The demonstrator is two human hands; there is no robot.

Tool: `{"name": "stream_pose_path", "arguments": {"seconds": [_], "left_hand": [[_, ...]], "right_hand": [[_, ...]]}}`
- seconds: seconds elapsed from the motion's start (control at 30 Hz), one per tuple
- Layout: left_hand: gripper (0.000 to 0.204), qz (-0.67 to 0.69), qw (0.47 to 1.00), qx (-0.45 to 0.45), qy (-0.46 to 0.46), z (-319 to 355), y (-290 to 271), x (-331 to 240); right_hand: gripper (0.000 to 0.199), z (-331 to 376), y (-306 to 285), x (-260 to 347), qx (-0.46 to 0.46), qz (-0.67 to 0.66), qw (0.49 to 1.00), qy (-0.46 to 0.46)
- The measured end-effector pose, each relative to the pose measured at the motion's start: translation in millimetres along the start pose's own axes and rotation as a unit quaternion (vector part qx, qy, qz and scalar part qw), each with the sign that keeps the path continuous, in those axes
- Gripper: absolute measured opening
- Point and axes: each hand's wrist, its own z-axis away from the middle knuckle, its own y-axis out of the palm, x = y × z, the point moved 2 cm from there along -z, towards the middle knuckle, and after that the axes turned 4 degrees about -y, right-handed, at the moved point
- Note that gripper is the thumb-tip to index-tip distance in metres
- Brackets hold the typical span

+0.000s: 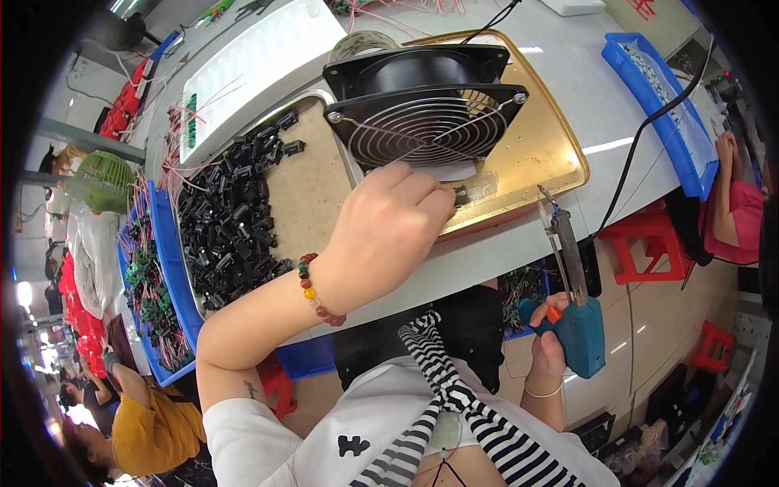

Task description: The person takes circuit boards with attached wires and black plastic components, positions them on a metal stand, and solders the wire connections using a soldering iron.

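- The left hand is pinched shut on a small dark part. The fingertips press together around it, and the part pokes out just past them.
- The small dark part sits on the gold tray, right at the foot of the black fan, which stands just above the fingers.
- The right hand is wrapped tight around the handle of a blue soldering gun. Its thin metal tip points up, near the held part but not touching it.
- So it looks like the part is held in place and the tool is ready, but the tip has not reached the part yet. That joining step seems to be still to do.
- Behind the left wrist lies a big pile of small black parts in a tray. That looks like many more to work on.
- No heap of done parts can be picked out, so I cannot tell how many are finished.
- A blue bin sits far off past the tool.
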Motion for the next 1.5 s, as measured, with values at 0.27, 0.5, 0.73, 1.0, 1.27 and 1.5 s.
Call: {"name": "stream_pose_path", "arguments": {"seconds": [0.27,0.5,0.73,1.0,1.27,1.5], "left_hand": [[0.015,-0.026,0.994,-0.094,0.056,15,-52,-4],[0.021,-0.024,0.924,-0.124,-0.361,62,-134,226],[0.022,-0.185,0.902,0.020,-0.389,134,-138,350],[0.014,-0.269,0.902,0.058,-0.332,117,-148,346],[0.017,0.218,0.793,-0.416,-0.387,144,-209,346],[0.016,0.105,0.817,-0.458,-0.335,138,-245,316]], "right_hand": [[0.057,3,1,4,-0.002,0.010,0.999,-0.045],[0.048,6,-10,-9,0.028,-0.009,0.995,-0.095],[0.049,11,-9,-8,0.018,0.016,0.996,-0.091],[0.050,5,4,1,0.022,0.035,0.995,-0.092],[0.050,5,-10,-13,0.014,0.027,0.995,-0.092],[0.050,3,-6,-12,0.034,0.016,0.995,-0.088]]}}
